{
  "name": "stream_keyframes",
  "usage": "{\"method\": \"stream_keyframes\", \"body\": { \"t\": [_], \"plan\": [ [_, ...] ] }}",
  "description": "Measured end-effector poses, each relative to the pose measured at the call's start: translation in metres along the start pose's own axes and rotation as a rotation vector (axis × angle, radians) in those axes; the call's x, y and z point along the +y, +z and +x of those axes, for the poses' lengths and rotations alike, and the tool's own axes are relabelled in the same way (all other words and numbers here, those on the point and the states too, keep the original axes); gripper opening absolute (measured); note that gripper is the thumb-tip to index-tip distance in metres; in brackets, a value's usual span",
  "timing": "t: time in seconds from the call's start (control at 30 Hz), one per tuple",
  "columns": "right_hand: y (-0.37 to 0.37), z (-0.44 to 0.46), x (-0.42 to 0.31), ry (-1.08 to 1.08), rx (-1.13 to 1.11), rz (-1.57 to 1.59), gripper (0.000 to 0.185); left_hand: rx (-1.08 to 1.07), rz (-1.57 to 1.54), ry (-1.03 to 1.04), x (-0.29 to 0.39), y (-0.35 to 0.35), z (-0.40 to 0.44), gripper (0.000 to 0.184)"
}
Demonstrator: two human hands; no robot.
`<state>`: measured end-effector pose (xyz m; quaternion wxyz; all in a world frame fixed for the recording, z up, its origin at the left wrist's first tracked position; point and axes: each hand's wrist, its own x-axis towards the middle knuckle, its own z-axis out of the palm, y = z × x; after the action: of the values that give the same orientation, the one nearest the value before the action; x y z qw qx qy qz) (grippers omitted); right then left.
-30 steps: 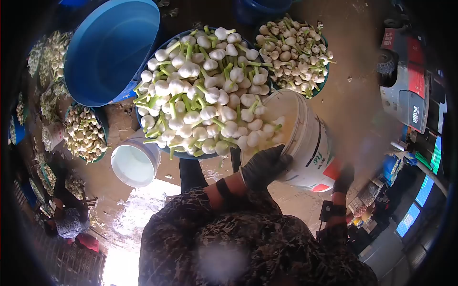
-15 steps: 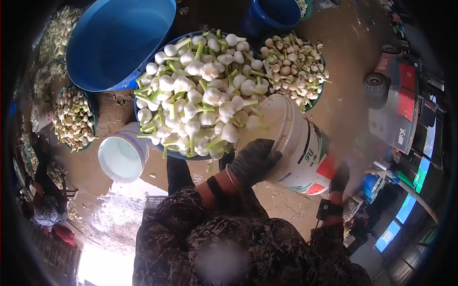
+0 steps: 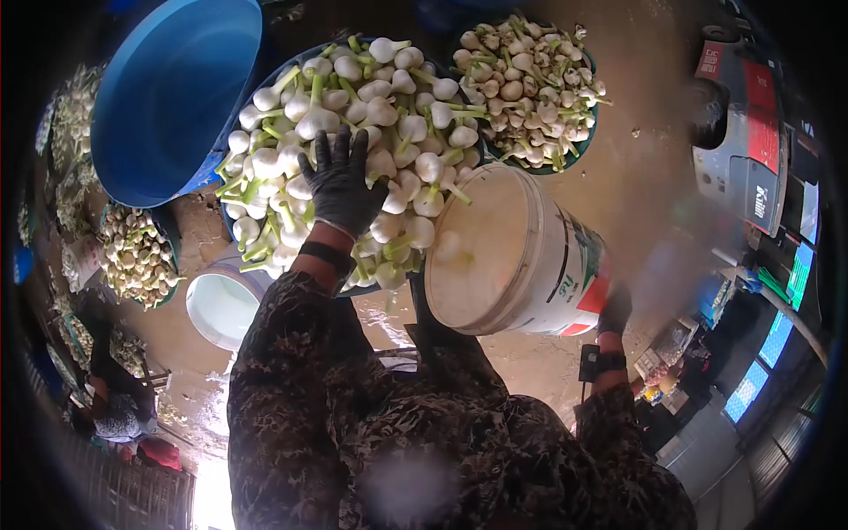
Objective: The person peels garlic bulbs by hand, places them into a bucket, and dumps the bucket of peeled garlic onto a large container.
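My left hand, in a dark glove, rests with spread fingers on a heap of white garlic bulbs with green stems. The heap fills a wide blue tub. In my right hand, at its base, is a white plastic bucket with green and red print. The bucket is tipped on its side, its mouth facing the heap and close to the tub's edge. A garlic bulb shows inside its mouth. The right fingers are partly hidden and blurred.
A large blue tub stands at the upper left. Baskets of browner garlic and smaller garlic sit to either side. A white bucket is on the wet floor. A red-and-grey vehicle and a crouching person are farther out.
My left hand has left the bucket's rim and moved left onto the garlic heap, its fingers spreading. The bucket's mouth has turned more toward me; my right hand stays at its base.
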<state>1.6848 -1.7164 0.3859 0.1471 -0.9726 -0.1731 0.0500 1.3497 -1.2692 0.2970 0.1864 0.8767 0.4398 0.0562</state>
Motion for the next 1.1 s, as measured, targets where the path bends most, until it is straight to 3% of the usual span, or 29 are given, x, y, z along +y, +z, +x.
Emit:
{"method": "stream_keyframes", "body": {
  "t": [0.03, 0.1, 0.13, 0.17, 0.23, 0.27, 0.3, 0.37, 0.43, 0.5, 0.53, 0.57, 0.63, 0.7, 0.73, 0.77, 0.83, 0.87, 0.9, 0.97, 1.03, 1.07, 1.1],
  "plan": [
    [0.0, -0.003, -0.004, 0.035, 0.0, 0.014, 0.039, 0.007, 0.003, -0.059, 0.014, -0.01, -0.01, 0.071],
    [-0.003, -0.007, -0.014, 0.072, -0.015, 0.083, 0.038, 0.0, -0.24, 0.164, 0.047, -0.026, -0.039, 0.071],
    [0.003, -0.003, 0.013, -0.264, 0.102, -0.189, 0.039, -0.095, -0.344, 0.265, 0.07, -0.023, -0.062, 0.07],
    [0.0, -0.006, 0.012, -0.254, 0.101, -0.188, 0.039, -0.272, -0.567, 0.35, 0.09, -0.029, -0.082, 0.069],
    [-0.017, -0.012, -0.003, -0.052, 0.025, -0.079, 0.04, -0.373, -1.043, 0.348, 0.134, -0.018, -0.123, 0.052],
    [-0.024, -0.014, -0.006, 0.109, 0.06, 0.155, 0.041, -0.408, -1.12, 0.327, 0.144, -0.021, -0.128, 0.042],
    [-0.029, -0.015, -0.003, 0.112, 0.061, 0.154, 0.041, -0.411, -1.121, 0.327, 0.149, -0.022, -0.129, 0.042],
    [-0.04, -0.012, 0.001, 0.119, 0.081, 0.109, 0.041, -0.752, -1.275, -0.048, 0.156, -0.023, -0.128, 0.035],
    [-0.061, -0.004, -0.019, 0.08, 0.038, -0.016, 0.039, -0.626, -1.298, -0.003, 0.157, -0.049, -0.11, 0.033],
    [-0.079, -0.006, -0.065, 0.352, 0.102, 0.604, 0.036, -0.664, -1.29, 0.026, 0.152, -0.065, -0.109, 0.033],
    [-0.089, -0.004, -0.059, 0.259, 0.032, 0.409, 0.032, -0.715, -1.472, -0.066, 0.154, -0.081, -0.102, 0.036],
    [-0.098, -0.001, -0.053, 0.158, -0.017, 0.216, 0.029, -0.717, -1.462, -0.062, 0.155, -0.073, -0.105, 0.036],
    [-0.086, 0.0, -0.03, 0.144, 0.044, 0.249, 0.028, -0.982, -1.511, -0.334, 0.16, -0.042, -0.11, 0.039],
    [-0.072, -0.005, -0.002, 0.135, 0.11, 0.312, 0.03, -1.022, -1.521, -0.418, 0.177, -0.02, -0.115, 0.039],
    [-0.076, -0.012, 0.02, 0.16, 0.031, 0.197, 0.027, -0.838, -1.463, -0.192, 0.187, -0.004, -0.123, 0.039],
    [-0.079, -0.023, 0.035, 0.17, 0.034, 0.192, 0.027, -0.811, -1.426, -0.103, 0.195, -0.008, -0.117, 0.038],
    [-0.074, -0.035, 0.051, -0.038, -0.079, -0.268, 0.039, -0.78, -1.378, -0.017, 0.209, -0.011, -0.11, 0.039],
    [-0.081, -0.036, 0.016, 0.239, -0.189, -0.224, 0.057, -0.759, -1.238, 0.16, 0.217, -0.009, -0.11, 0.038],
    [-0.084, -0.038, -0.021, 0.239, -0.195, -0.2, 0.057, -0.736, -1.085, 0.332, 0.224, -0.006, -0.108, 0.037],
    [-0.088, -0.051, -0.075, 0.654, -0.342, 0.528, 0.063, -0.691, -0.917, 0.592, 0.246, 0.009, -0.114, 0.038],
    [-0.079, -0.059, -0.09, 0.727, -0.544, 0.551, 0.072, -0.636, -0.913, 0.779, 0.271, 0.029, -0.128, 0.034],
    [-0.073, -0.061, -0.108, 0.68, -0.526, 0.3, 0.074, -0.616, -0.922, 0.853, 0.283, 0.04, -0.135, 0.033],
    [-0.06, -0.071, -0.081, 0.677, -0.435, 0.32, 0.066, -0.596, -0.932, 0.932, 0.293, 0.053, -0.139, 0.033]
  ]
}}
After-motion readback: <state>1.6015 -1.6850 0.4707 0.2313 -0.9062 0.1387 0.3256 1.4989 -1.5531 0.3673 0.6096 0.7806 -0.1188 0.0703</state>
